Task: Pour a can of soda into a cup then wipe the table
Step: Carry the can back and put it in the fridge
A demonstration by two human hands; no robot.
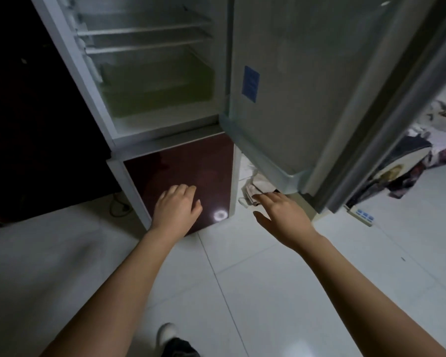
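Hands empty, outstretched | left hand (177, 211) curled | right hand (283, 217) spread

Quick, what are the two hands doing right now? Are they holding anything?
Left hand: empty, fingers loosely curled, in front of the dark lower fridge door.
Right hand: open and empty, fingers stretched toward the bottom of the open upper fridge door.

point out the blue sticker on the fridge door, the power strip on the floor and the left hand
blue sticker (250, 84), head view, middle of the label on the open door's inner face
power strip (360, 215), head view, middle of its white body on the floor tiles
left hand (177, 210), head view, back of the hand
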